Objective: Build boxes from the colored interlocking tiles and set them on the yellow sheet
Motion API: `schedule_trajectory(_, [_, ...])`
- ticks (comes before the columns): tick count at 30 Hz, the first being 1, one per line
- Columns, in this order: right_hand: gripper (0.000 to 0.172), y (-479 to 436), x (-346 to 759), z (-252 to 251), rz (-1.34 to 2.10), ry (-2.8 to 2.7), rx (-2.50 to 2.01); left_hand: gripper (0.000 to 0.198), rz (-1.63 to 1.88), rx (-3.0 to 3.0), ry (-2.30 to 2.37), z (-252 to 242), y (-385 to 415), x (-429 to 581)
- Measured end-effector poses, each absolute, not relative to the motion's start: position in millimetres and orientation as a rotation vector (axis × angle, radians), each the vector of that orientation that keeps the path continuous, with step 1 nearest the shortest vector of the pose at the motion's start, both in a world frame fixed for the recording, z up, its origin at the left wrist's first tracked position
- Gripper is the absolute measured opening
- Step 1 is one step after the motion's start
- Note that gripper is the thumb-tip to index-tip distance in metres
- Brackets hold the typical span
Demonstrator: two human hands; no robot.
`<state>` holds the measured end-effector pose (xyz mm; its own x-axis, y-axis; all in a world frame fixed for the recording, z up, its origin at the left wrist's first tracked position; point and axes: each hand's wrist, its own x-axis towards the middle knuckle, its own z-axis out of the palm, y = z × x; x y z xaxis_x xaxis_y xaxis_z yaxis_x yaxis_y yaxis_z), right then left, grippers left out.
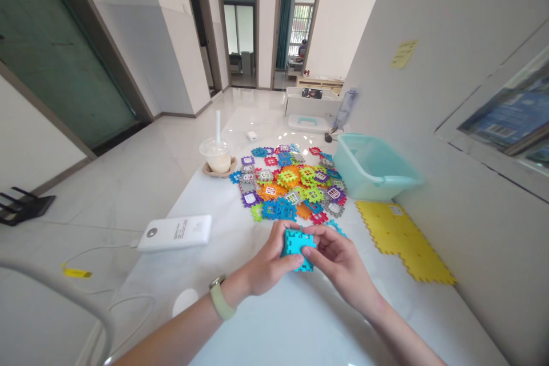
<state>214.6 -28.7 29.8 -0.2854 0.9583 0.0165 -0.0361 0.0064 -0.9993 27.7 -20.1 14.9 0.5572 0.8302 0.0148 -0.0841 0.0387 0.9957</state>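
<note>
Between my two hands, just above the white table, is a turquoise block (297,245) made of interlocking toothed panels. My left hand (274,263) wraps its left side, with the thumb along the lower front. The fingers of my right hand (337,251) close on its right side, thumb pressed to the front face. The block's back and underside are hidden. Just beyond lies a pile of colourful interlocking building tiles (289,176) in orange, lime, blue, purple, grey and red, several with window patterns. A turquoise tile (337,227) lies partly behind my right hand.
Right of the pile stands a pale turquoise bin (373,171), with joined yellow tiles (398,240) in front. On the left are a lidded drink cup (218,157) with a straw and a white power bank (175,233) with a cable. A white box (309,104) stands at the far end.
</note>
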Motion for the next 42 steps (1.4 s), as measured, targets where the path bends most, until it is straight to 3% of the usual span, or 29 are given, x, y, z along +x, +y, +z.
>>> schedule_trajectory(4, [0.033,-29.9,214.2,25.6,1.329,-1.468,-1.08,0.036,0.79,1.438,0.764,15.5,-22.3,26.6])
schedule_trajectory(9, [0.035,-28.1,213.9,26.4,1.283,-1.53,-1.143,0.039,0.792,1.467,0.763,14.1,-20.4,24.6])
schedule_trajectory(12, [0.037,-26.5,218.6,28.3,1.074,-1.68,-1.189,0.042,0.784,1.391,0.77,15.0,-17.9,23.3])
schedule_trajectory(18, [0.073,-26.4,226.7,29.6,0.472,-2.121,-0.975,0.042,0.784,1.206,0.696,15.0,-17.3,24.2])
schedule_trajectory(23, [0.049,-23.8,222.6,24.3,0.474,-2.173,-0.862,0.036,0.798,1.239,0.674,13.2,-19.3,25.9])
schedule_trajectory(32, [0.045,-22.3,220.1,21.1,0.398,-2.124,-0.77,0.037,0.805,1.341,0.707,14.2,-21.6,25.0])
schedule_trajectory(34, [0.04,-21.5,220.0,22.2,0.392,-2.1,-0.746,0.043,0.778,1.387,0.665,15.8,-20.6,23.0])
schedule_trajectory(39, [0.039,-17.9,224.9,24.9,0.512,-1.972,-0.771,0.088,0.768,1.531,0.615,15.1,-18.1,18.4])
schedule_trajectory(42, [0.045,-17.7,228.5,25.5,0.629,-1.91,-0.792,0.077,0.811,1.511,0.671,12.5,-18.2,18.5])
